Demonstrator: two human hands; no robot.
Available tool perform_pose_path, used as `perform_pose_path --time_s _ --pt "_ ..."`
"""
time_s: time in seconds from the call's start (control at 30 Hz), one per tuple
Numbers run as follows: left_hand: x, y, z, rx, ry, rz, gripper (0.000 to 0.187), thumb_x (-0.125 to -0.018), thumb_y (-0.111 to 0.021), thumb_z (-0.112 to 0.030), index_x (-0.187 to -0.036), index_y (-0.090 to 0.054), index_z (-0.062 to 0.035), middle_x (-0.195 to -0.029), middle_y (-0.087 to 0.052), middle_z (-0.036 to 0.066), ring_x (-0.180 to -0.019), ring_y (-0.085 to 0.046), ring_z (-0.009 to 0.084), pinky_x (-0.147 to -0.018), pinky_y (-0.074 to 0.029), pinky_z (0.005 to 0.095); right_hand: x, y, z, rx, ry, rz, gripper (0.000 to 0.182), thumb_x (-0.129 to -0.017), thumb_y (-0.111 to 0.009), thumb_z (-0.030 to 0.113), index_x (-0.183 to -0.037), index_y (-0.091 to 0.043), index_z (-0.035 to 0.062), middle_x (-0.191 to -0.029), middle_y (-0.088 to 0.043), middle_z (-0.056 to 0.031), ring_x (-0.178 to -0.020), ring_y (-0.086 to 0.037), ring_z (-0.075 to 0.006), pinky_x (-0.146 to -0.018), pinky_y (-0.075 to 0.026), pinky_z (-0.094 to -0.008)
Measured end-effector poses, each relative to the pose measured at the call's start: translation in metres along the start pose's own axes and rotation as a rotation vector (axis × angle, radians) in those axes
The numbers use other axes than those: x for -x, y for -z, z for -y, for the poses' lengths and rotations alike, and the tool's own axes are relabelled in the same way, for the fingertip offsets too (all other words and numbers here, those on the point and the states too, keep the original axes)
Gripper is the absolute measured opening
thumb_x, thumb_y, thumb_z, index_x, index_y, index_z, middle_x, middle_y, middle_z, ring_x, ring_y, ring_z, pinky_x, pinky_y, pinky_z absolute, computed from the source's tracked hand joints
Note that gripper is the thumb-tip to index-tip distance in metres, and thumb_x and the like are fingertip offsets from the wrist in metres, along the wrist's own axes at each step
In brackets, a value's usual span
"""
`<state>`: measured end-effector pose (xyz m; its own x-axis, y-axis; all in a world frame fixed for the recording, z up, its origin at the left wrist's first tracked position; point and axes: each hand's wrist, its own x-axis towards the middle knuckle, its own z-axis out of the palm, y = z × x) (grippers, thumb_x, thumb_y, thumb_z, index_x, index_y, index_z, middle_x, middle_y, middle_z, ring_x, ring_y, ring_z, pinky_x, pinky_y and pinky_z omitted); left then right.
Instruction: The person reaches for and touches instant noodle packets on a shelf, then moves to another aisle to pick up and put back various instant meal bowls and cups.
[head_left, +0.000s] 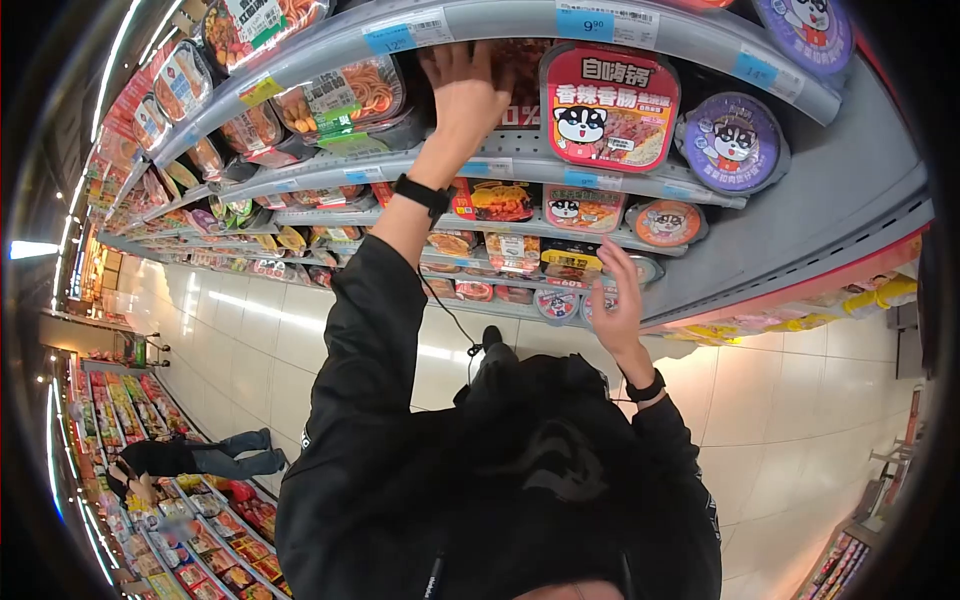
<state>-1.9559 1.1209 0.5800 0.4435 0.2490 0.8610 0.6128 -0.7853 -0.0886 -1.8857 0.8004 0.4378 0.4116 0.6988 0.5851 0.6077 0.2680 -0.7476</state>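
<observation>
My left hand [468, 92] reaches into the upper shelf, under the price rail, with its fingers stretched out and the tips in shadow. To one side of it stands a noodle pack [352, 98] with a clear window and a green band. On the other side, a red boxed self-heating meal [609, 108] with a cartoon dog faces out, and a round purple-lidded bowl [735, 142] stands past it. Lower down, my right hand [617, 308] hangs open with fingers extended, in front of the lower shelves and close to a dark boxed meal [571, 262].
Grey shelf rails [690, 50] with blue price tags [592, 24] curve across the view. Lower shelves hold more packs, including a round orange-lidded bowl [665, 222]. A person [195, 457] bends by another display at the lower left. Pale tiled floor [250, 310] lies between.
</observation>
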Motion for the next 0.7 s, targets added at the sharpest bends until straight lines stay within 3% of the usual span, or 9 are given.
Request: perform_pose_path --time_s 0.2,0.33,0.47,0.57,0.63,0.67,0.7 --pt "-0.023 -0.026 0.002 0.042 -0.015 0.167 0.061 -0.086 -0.064 -0.046 -0.132 -0.054 -0.0065 -0.123 -0.060 0.024 -0.125 -0.050 0.0425 -0.107 -0.023 0.0688 0.016 0.007 -0.005 -0.011 -0.078 0.026 0.038 -0.090 -0.055 -0.001 -0.128 -0.055 -0.0026 -0.136 -0.054 -0.0181 -0.125 -0.053 -0.0336 -0.105 -0.042 -0.0388" --pt "-0.029 -0.034 0.000 -0.048 -0.028 0.024 0.066 -0.083 -0.066 -0.048 -0.134 -0.053 -0.0075 -0.134 -0.054 0.025 -0.129 -0.046 0.0441 -0.108 -0.019 0.0700 0.022 0.010 -0.011 -0.038 -0.116 0.018 0.037 -0.091 -0.054 0.000 -0.128 -0.055 -0.0023 -0.134 -0.055 -0.0185 -0.124 -0.054 -0.0342 -0.104 -0.043 -0.0391" --pt "-0.036 -0.025 -0.002 0.033 -0.046 0.087 0.065 -0.084 -0.064 -0.047 -0.136 -0.051 -0.0093 -0.138 -0.050 0.025 -0.129 -0.045 0.0450 -0.109 -0.019 0.0676 0.025 0.014 -0.012 0.024 -0.090 0.025 0.037 -0.091 -0.055 0.000 -0.128 -0.055 -0.0017 -0.133 -0.056 -0.0181 -0.123 -0.055 -0.0348 -0.104 -0.043 -0.0393" --pt "-0.039 -0.022 -0.001 -0.015 -0.112 0.072 0.057 -0.086 -0.062 -0.046 -0.129 -0.057 -0.0097 -0.133 -0.055 0.025 -0.126 -0.047 0.0448 -0.107 -0.025 0.0636 0.027 0.014 -0.014 0.012 -0.111 0.020 0.037 -0.091 -0.055 -0.001 -0.128 -0.055 -0.0015 -0.133 -0.056 -0.0177 -0.123 -0.055 -0.0349 -0.104 -0.043 -0.0393" --pt "-0.042 -0.011 -0.001 -0.015 -0.183 0.177 0.047 -0.091 -0.059 -0.046 -0.119 -0.064 -0.0088 -0.120 -0.063 0.021 -0.114 -0.058 0.0396 -0.101 -0.036 0.0556 0.028 0.014 -0.015 0.002 -0.120 0.015 0.037 -0.091 -0.055 -0.001 -0.128 -0.056 -0.0014 -0.133 -0.056 -0.0175 -0.123 -0.055 -0.0349 -0.104 -0.043 -0.0393" --pt "-0.045 -0.006 -0.001 -0.015 -0.189 0.178 0.047 -0.091 -0.059 -0.046 -0.119 -0.064 -0.0088 -0.120 -0.063 0.021 -0.114 -0.058 0.0396 -0.101 -0.036 0.0556 0.027 0.014 -0.016 0.021 -0.093 0.025 0.038 -0.090 -0.055 -0.001 -0.128 -0.055 -0.0013 -0.135 -0.055 -0.0173 -0.125 -0.053 -0.0352 -0.105 -0.042 -0.0397" --pt "-0.048 0.000 0.000 0.060 -0.124 0.302 0.043 -0.093 -0.056 -0.044 -0.114 -0.066 -0.0080 -0.113 -0.066 0.019 -0.106 -0.062 0.0378 -0.096 -0.040 0.0526 0.024 0.015 -0.015 0.039 -0.065 0.037 0.039 -0.090 -0.055 -0.002 -0.129 -0.055 -0.0011 -0.137 -0.053 -0.0170 -0.127 -0.051 -0.0355 -0.106 -0.041 -0.0402"
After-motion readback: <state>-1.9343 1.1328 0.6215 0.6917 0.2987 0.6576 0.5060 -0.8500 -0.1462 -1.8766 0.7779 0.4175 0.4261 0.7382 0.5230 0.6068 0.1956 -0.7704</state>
